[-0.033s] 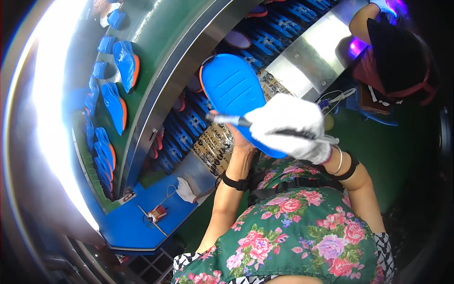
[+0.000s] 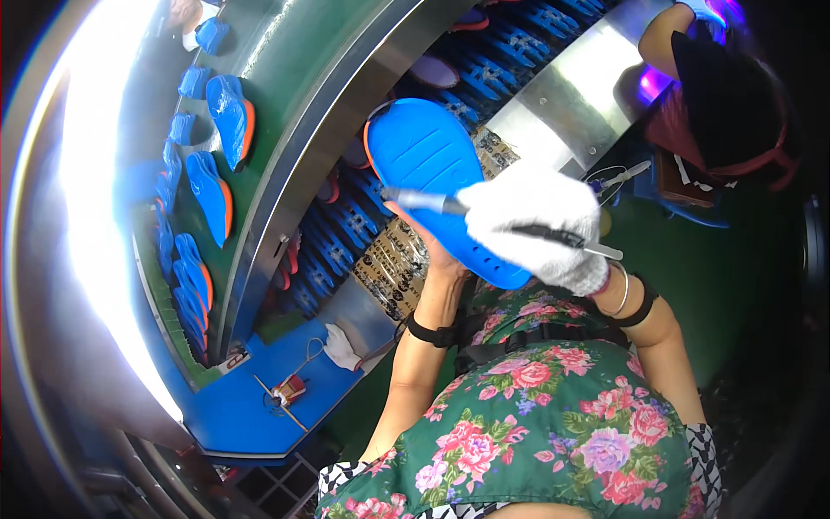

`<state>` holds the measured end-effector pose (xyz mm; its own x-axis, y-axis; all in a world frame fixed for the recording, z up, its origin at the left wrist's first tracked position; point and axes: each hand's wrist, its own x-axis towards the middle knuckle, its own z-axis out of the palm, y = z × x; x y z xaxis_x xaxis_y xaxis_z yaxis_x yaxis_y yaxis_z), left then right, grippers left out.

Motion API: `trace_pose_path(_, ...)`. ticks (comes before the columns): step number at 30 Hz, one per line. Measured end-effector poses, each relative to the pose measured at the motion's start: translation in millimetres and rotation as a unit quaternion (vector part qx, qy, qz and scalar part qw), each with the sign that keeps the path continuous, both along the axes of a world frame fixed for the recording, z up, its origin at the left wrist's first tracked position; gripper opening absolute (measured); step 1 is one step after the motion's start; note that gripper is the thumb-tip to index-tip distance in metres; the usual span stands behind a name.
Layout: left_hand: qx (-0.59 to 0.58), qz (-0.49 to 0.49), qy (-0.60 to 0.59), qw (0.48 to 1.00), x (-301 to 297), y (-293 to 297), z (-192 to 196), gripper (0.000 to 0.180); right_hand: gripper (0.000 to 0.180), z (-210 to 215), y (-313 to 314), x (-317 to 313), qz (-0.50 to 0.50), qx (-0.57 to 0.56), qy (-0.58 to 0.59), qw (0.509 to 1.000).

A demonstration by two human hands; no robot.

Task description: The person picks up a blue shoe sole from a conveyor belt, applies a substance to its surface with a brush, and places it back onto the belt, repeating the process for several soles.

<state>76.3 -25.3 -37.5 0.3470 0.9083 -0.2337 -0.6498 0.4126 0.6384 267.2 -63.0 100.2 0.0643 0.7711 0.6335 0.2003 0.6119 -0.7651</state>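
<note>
My left hand (image 2: 438, 251), bare, supports a blue shoe insole (image 2: 428, 143) from beneath, with its fingers mostly hidden behind it. The insole has grooves across its wide end, small holes near its other end and an orange edge at the left. Over it, my right hand (image 2: 536, 227) in a white glove is closed on a slim, brush-like tool (image 2: 428, 201) with a silvery middle and dark tip. The tool is blurred; whether it touches the insole I cannot tell. A second thin, dark tool (image 2: 553, 235) with a pale end (image 2: 605, 251) lies along the gloved hand.
Several blue-and-orange insoles (image 2: 209, 199) lie on a green conveyor belt (image 2: 290, 78) with a metal side rail (image 2: 294, 143). Below it are rows of blue insoles (image 2: 484, 78). A blue table (image 2: 233, 406) holds a white glove (image 2: 340, 348). At right sits another person (image 2: 726, 112).
My gloved right hand has shifted slightly right, and the tool's tip has moved up over the insole. The insole's lower end has moved slightly right.
</note>
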Motion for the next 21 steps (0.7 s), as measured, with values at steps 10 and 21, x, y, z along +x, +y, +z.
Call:
trace_pose_path(10,-0.073,0.075,0.061,0.993,5.8,15.4,26.4,0.117,0.021,-2.5,-7.2,3.4,0.006,-0.033,0.006,0.999)
trace_pose_path(21,-0.008,-0.084,-0.141,0.986,13.1,22.8,54.3,0.126,0.026,-9.6,-20.2,-0.8,0.042,-0.044,-0.016,0.998)
